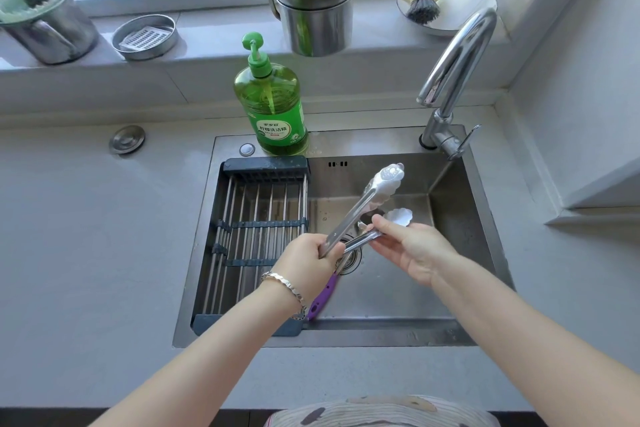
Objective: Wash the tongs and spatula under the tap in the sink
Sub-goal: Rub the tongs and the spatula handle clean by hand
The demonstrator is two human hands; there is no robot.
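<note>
Steel sink: the sink (450, 204) fills the middle of the head view, set into a grey counter (86, 236), its drain partly hidden behind the hands.
Tongs: metal tongs (360, 204) are held above the basin, arms spread in a V; the upper scalloped tip points toward 1 o'clock, the lower tip sits just beyond the right hand at about 2 o'clock from the drain.
Left hand: the left hand (308, 258), a bracelet (287, 288) on its wrist, is clenched round the hinge end of the tongs.
Right hand: the right hand (412, 250) pinches the lower arm of the tongs between thumb and fingers, palm turned up.
Spatula: only a purple handle (320, 298) shows, lying on the basin floor at 7 o'clock from the drain, below the left wrist; its metal shaft runs up behind the left hand and its blade cannot be seen.
Tap: the curved tap (457, 62) stands at the 1 o'clock corner of the sink, spout well above the tongs; running water cannot be made out.
Rack: a dark-framed drying rack (256, 218) spans the basin's 9 o'clock side.
Soap: a green soap bottle (273, 104) stands on the rim at 12 o'clock.
Sill: stacked steel pots (311, 0), a round tin (145, 36) and a dish brush (420, 7) sit along the window ledge.
</note>
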